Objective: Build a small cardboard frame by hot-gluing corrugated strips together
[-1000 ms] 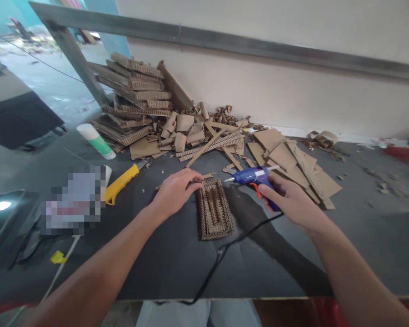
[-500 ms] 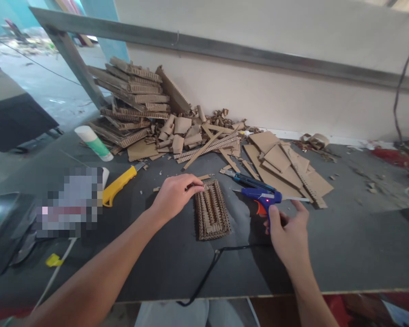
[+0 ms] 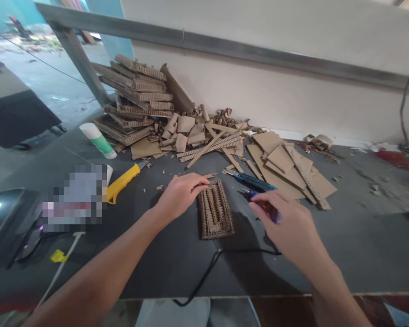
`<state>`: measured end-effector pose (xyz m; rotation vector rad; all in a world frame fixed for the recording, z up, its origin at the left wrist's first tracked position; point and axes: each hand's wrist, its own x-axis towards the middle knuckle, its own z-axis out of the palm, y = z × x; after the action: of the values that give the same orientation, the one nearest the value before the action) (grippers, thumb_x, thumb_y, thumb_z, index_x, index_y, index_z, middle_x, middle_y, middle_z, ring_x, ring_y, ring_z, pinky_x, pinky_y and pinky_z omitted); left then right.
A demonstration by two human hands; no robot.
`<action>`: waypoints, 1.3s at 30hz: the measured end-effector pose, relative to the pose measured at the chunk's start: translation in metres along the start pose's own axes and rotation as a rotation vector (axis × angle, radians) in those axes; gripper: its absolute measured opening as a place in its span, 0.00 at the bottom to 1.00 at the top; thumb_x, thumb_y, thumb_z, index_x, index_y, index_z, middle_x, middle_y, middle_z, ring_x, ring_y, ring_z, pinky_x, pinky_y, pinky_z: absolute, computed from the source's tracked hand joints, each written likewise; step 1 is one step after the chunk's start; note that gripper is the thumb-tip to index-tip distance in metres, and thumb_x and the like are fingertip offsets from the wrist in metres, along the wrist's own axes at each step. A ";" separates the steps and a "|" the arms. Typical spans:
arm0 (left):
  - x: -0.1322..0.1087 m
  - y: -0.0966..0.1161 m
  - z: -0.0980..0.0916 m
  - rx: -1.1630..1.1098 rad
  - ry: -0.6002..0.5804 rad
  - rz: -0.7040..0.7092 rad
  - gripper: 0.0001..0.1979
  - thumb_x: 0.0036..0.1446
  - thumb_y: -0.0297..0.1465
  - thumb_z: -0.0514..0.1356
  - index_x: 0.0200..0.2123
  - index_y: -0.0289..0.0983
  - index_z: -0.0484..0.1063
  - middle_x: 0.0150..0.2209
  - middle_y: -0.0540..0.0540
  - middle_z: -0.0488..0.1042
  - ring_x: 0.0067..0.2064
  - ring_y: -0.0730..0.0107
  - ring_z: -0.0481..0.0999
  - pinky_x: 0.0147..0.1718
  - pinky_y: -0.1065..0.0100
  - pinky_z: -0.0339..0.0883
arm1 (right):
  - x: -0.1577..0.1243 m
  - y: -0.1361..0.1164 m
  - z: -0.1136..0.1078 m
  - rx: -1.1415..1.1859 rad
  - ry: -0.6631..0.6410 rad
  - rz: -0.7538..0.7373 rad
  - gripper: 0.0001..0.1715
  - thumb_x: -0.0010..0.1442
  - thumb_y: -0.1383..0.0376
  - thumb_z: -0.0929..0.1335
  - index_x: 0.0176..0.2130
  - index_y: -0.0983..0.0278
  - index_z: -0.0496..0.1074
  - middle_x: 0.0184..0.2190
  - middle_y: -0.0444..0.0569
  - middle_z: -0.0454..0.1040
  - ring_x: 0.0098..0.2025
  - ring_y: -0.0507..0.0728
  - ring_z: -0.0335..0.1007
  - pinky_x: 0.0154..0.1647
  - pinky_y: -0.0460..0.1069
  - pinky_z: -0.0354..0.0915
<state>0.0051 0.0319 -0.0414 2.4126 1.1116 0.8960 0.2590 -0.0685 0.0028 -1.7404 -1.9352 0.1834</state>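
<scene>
My left hand (image 3: 184, 192) is closed in a pinch at the upper left corner of a small rectangular piece built from corrugated cardboard strips (image 3: 216, 211). Whatever lies between those fingertips is hidden. The piece rests flat on the dark table. To its right, my right hand (image 3: 282, 218) is wrapped over a blue glue gun (image 3: 253, 194) and hides most of it. The gun's nozzle points left, toward the cardboard piece. Just behind the gun lies a blue and black utility knife (image 3: 255, 180).
A black cord (image 3: 207, 272) crosses the table front. Left are a yellow-handled knife (image 3: 124, 182), a white and green tube (image 3: 100, 141) and a blurred-out item (image 3: 78, 197). Behind stand stacked cardboard panels (image 3: 143, 91), paper scraps (image 3: 186, 129) and flat cardboard sheets (image 3: 279, 159).
My right hand has shifted up over the glue gun and now covers most of its body. The gun is turned, its glue stick no longer in view. My left hand stays at the cardboard piece.
</scene>
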 end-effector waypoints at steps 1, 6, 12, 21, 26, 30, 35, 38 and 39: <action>0.000 0.001 0.000 -0.002 -0.007 -0.003 0.08 0.67 0.31 0.58 0.41 0.39 0.78 0.40 0.46 0.82 0.39 0.65 0.81 0.41 0.65 0.73 | 0.012 -0.008 0.000 0.050 -0.071 -0.087 0.08 0.66 0.62 0.66 0.38 0.60 0.75 0.35 0.47 0.75 0.30 0.53 0.70 0.34 0.48 0.64; -0.001 0.001 0.001 -0.009 0.027 -0.040 0.07 0.65 0.32 0.59 0.43 0.41 0.77 0.40 0.49 0.82 0.38 0.67 0.81 0.39 0.68 0.73 | 0.069 -0.033 0.016 0.199 -0.341 -0.315 0.10 0.65 0.73 0.64 0.39 0.62 0.75 0.37 0.48 0.78 0.37 0.53 0.73 0.38 0.47 0.63; -0.001 -0.001 0.001 -0.016 0.077 -0.001 0.06 0.64 0.31 0.60 0.44 0.41 0.77 0.40 0.49 0.82 0.38 0.69 0.81 0.40 0.70 0.73 | 0.093 -0.035 0.026 0.217 -0.389 -0.282 0.10 0.62 0.75 0.66 0.38 0.63 0.76 0.33 0.46 0.78 0.34 0.53 0.71 0.34 0.47 0.61; -0.003 -0.003 0.001 0.023 0.115 0.050 0.07 0.64 0.32 0.62 0.45 0.41 0.76 0.37 0.51 0.83 0.35 0.71 0.81 0.37 0.73 0.72 | 0.100 -0.023 0.039 0.333 -0.377 -0.380 0.10 0.63 0.74 0.67 0.39 0.62 0.77 0.37 0.47 0.79 0.36 0.53 0.73 0.36 0.47 0.65; -0.003 -0.002 0.002 0.065 0.127 0.070 0.08 0.63 0.32 0.63 0.46 0.41 0.75 0.36 0.52 0.82 0.34 0.72 0.81 0.35 0.74 0.72 | 0.098 -0.023 0.039 0.348 -0.394 -0.307 0.09 0.62 0.73 0.68 0.40 0.63 0.77 0.33 0.46 0.80 0.34 0.53 0.74 0.33 0.47 0.63; -0.003 0.001 0.004 0.060 0.132 0.041 0.07 0.63 0.31 0.63 0.45 0.41 0.76 0.34 0.52 0.83 0.34 0.73 0.81 0.37 0.74 0.73 | 0.095 -0.026 0.040 0.358 -0.364 -0.267 0.08 0.59 0.74 0.70 0.38 0.63 0.77 0.30 0.44 0.80 0.32 0.52 0.74 0.33 0.46 0.62; -0.003 0.001 0.005 0.021 0.095 -0.007 0.08 0.64 0.33 0.62 0.46 0.42 0.75 0.36 0.51 0.83 0.35 0.71 0.82 0.39 0.72 0.73 | 0.094 -0.027 0.040 0.322 -0.393 -0.253 0.09 0.59 0.75 0.69 0.35 0.63 0.78 0.29 0.45 0.80 0.31 0.52 0.73 0.34 0.47 0.61; -0.002 0.001 0.004 0.005 0.027 -0.038 0.09 0.65 0.35 0.60 0.47 0.41 0.74 0.38 0.50 0.83 0.37 0.69 0.82 0.40 0.70 0.73 | 0.095 -0.026 0.040 0.321 -0.412 -0.270 0.12 0.58 0.77 0.67 0.35 0.63 0.78 0.31 0.45 0.79 0.33 0.52 0.72 0.35 0.47 0.61; -0.001 0.002 0.003 0.015 -0.002 -0.044 0.09 0.65 0.35 0.59 0.47 0.41 0.74 0.39 0.49 0.82 0.38 0.68 0.81 0.40 0.69 0.73 | 0.095 -0.026 0.040 0.305 -0.419 -0.271 0.12 0.58 0.77 0.67 0.35 0.63 0.77 0.31 0.45 0.79 0.33 0.52 0.72 0.35 0.47 0.61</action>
<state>0.0077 0.0298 -0.0436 2.3914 1.1700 0.8746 0.2147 0.0278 0.0073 -1.2982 -2.2668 0.7512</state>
